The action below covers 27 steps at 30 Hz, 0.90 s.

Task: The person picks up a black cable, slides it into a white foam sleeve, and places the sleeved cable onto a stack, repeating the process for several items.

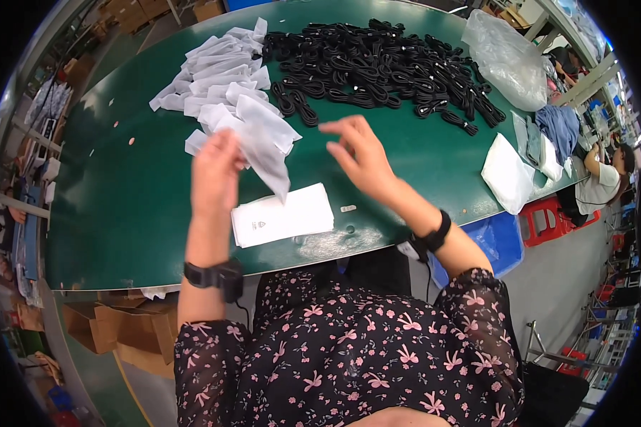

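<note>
One translucent white plastic pouch hangs pinched in my left hand, its fingers closed on the upper edge. My right hand hovers just beside it, fingers spread wide and holding nothing. Below the fingers lies a flat stack of white printed bags on the green desk; beyond them sit more white pouches and coiled black cables.

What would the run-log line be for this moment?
left hand: holds clear bag | right hand: open, above table | nearby: black cable bundles, bag pile
</note>
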### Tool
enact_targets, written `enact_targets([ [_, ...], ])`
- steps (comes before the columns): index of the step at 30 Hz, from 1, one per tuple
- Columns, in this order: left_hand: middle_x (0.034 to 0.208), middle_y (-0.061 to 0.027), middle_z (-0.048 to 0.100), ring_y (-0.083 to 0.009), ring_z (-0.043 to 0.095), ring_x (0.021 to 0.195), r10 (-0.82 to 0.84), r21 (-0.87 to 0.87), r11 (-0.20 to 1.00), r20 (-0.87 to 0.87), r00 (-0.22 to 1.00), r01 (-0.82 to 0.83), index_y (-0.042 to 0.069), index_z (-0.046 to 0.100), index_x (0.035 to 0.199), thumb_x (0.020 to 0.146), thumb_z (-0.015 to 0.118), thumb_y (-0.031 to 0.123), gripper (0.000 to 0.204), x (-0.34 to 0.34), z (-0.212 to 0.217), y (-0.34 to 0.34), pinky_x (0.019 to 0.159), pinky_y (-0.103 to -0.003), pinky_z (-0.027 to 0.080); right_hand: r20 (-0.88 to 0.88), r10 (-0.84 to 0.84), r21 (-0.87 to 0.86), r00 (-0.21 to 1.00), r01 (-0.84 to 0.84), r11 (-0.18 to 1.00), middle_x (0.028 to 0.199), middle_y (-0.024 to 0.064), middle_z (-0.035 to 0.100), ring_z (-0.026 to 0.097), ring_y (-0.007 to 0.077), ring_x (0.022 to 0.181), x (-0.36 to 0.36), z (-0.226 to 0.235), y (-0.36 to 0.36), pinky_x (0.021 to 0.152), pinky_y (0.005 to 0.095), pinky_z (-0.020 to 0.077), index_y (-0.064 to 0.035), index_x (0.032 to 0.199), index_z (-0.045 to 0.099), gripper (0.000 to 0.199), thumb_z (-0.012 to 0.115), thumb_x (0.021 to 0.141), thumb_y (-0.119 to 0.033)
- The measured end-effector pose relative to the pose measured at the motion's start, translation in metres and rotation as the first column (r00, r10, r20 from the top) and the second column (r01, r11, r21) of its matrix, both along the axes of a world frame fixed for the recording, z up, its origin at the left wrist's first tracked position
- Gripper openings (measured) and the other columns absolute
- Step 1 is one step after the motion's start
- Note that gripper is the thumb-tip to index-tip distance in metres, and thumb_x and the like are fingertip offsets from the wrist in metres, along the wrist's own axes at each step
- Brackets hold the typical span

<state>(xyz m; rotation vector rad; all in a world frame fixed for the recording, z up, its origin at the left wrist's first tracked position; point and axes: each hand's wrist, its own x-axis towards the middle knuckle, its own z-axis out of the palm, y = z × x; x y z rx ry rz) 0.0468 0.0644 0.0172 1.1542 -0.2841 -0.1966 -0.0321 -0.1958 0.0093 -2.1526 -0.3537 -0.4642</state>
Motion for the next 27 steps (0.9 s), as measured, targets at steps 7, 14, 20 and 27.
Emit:
enact_targets([
  [7,0.092,-0.0074,0.059,-0.0189,0.056,0.076,0.27,0.388,0.578,0.739,0.617,-0.718,-0.001,0.059,0.102,0.086,0.066,0.01,0.021,0.005,0.002,-0.004,0.071,-0.029,0.046,0.386,-0.002,-0.491,0.922,0.208,0.846,0.105,0.0139,0.054,0.061,0.0283,0.086,0.098,-0.057,-0.012,0.073,0.0399,0.0526,-0.0058,0.118,0.057,0.032,0.064,0.088,-0.016],
  [14,0.09,-0.0117,0.056,-0.0273,0.058,0.081,-0.304,0.69,0.651,0.621,0.723,-0.318,0.002,0.061,0.094,0.08,0.068,0.004,0.016,-0.09,-0.05,-0.054,0.071,-0.037,0.048,0.077,-0.319,-0.556,0.945,0.306,0.773,0.097,0.0167,0.06,0.061,0.0346,0.076,0.07,-0.061,-0.019,0.068,0.0423,0.0508,-0.0026,0.097,0.05,0.026,0.067,0.085,-0.018],
  [20,0.082,-0.0118,0.056,-0.0283,0.06,0.079,-0.37,0.745,0.557,0.618,0.694,-0.366,0.002,0.061,0.088,0.08,0.067,0.003,0.01,-0.089,-0.066,-0.065,0.066,-0.035,0.048,-0.236,-0.139,-0.181,0.962,0.097,0.979,0.084,0.0171,0.06,0.059,0.0336,0.069,0.004,-0.044,-0.036,0.064,0.0395,0.0475,-0.0001,0.1,0.046,0.025,0.063,0.087,-0.013],
  [27,0.08,-0.0088,0.055,-0.0185,0.055,0.068,-0.198,0.717,0.688,0.335,0.921,-0.113,-0.001,0.059,0.087,0.083,0.065,0.001,0.008,-0.091,-0.06,-0.062,0.066,-0.029,0.046,-0.245,0.034,-0.115,0.969,-0.063,0.991,0.08,0.0176,0.058,0.059,0.034,0.07,-0.077,-0.018,-0.033,0.063,0.0385,0.0471,0.0005,0.1,0.046,0.021,0.06,0.088,-0.009],
])
